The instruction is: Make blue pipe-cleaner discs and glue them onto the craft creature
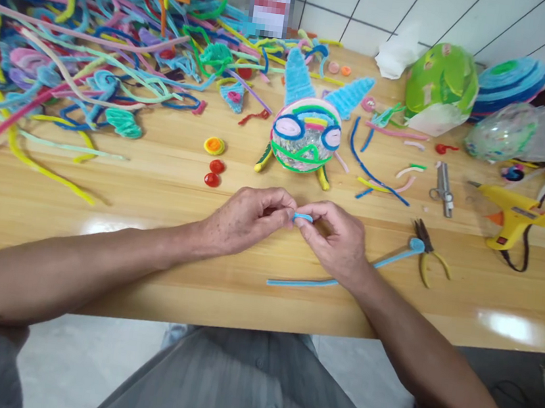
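Note:
Between my two hands is a short piece of light blue pipe cleaner, pinched over the front part of the table. My left hand closes thumb and fingers on its left end. The fingertips of my right hand grip its other end. Beneath my right wrist lies a straight light blue pipe cleaner; another with a coiled end rests against the pliers. Just beyond my hands stands a pipe-cleaner figure with a clear round body, blue ears, ringed eyes and yellow-green legs.
A large tangle of coloured pipe cleaners covers the back left. Red discs and a yellow-orange coil lie left of the figure. To the right are scissors, a yellow glue gun and a green ball.

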Demonstrator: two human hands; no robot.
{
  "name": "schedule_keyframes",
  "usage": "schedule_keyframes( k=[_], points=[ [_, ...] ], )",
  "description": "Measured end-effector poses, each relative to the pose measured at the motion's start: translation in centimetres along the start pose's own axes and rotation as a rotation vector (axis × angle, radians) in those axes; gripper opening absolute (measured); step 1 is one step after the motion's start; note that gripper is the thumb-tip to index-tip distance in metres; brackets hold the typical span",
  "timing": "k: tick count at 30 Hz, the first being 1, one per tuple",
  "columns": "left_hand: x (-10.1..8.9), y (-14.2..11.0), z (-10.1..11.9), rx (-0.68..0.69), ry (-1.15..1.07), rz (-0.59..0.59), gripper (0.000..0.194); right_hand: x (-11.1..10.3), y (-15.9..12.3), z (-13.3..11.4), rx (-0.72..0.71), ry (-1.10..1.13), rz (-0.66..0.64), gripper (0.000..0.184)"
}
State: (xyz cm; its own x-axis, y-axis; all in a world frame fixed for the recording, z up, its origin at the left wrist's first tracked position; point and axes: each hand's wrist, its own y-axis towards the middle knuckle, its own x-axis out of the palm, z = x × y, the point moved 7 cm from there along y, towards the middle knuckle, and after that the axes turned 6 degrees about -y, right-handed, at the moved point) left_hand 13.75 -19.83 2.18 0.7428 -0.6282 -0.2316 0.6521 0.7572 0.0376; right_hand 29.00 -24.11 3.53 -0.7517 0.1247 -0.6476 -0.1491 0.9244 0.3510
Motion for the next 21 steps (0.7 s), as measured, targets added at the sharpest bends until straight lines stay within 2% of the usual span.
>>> schedule_keyframes(
  k=[11, 15, 21],
  points=[
    [-0.14, 0.15, 0.40, 0.013, -0.002, -0.014, 0.023, -0.10, 0.05, -0.12, -0.034, -0.007, 0.016, 0.012],
    [-0.25, 0.18, 0.60, 0.016, -0.031, -0.032, 0.031, -0.02, 0.02, 0.13, 0.008, 0.031, 0.003, 0.012],
    [-0.08, 0.35, 0.16, 0.018, -0.055, -0.029, 0.026, 0.15, -0.07, 0.30, 0.035, 0.072, -0.021, 0.010]
  ],
)
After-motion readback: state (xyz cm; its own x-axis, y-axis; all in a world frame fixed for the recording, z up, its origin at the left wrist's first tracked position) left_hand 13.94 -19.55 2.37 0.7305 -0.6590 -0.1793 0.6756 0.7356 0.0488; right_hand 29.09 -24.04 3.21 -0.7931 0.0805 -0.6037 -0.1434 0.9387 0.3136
